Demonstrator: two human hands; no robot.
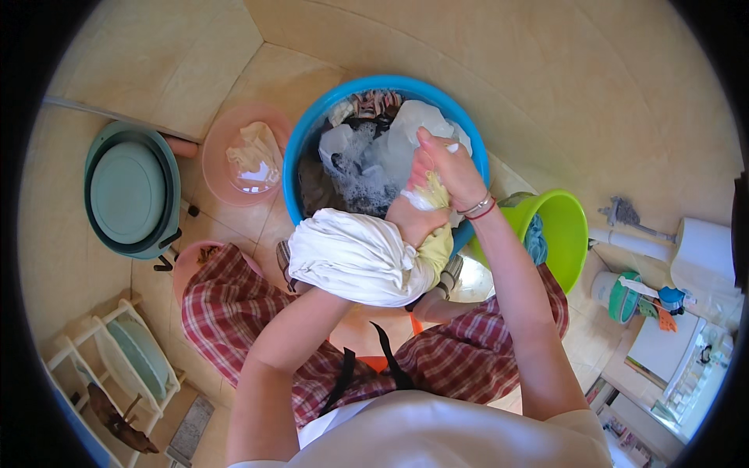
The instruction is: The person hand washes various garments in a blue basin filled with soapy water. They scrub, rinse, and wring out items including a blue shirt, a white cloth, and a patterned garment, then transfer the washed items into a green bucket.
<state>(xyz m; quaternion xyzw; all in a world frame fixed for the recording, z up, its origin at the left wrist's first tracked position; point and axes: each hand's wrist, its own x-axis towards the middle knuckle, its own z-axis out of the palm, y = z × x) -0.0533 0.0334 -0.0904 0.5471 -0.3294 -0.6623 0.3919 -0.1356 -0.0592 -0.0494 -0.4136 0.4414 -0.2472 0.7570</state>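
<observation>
A white and yellow garment (351, 253) lies bunched over my left forearm, in front of a blue tub (295, 132). My left hand (420, 221) comes out past the white folds and is closed on the garment's yellow part. Just above it, over the tub's right side, my right hand (452, 171) grips another bit of the same cloth, with white and pale yellow fabric showing below its fingers. Sudsy water (363, 168) fills the tub, where white, dark and patterned clothes (374, 105) are soaking.
Left of the tub stands a pink basin (214, 168) holding a pale cloth (255, 152). A lime-green bucket (573, 242) with blue cloth (536, 238) is at the right. Teal basins (129, 191) hang or stand at far left, above a white rack (113, 343).
</observation>
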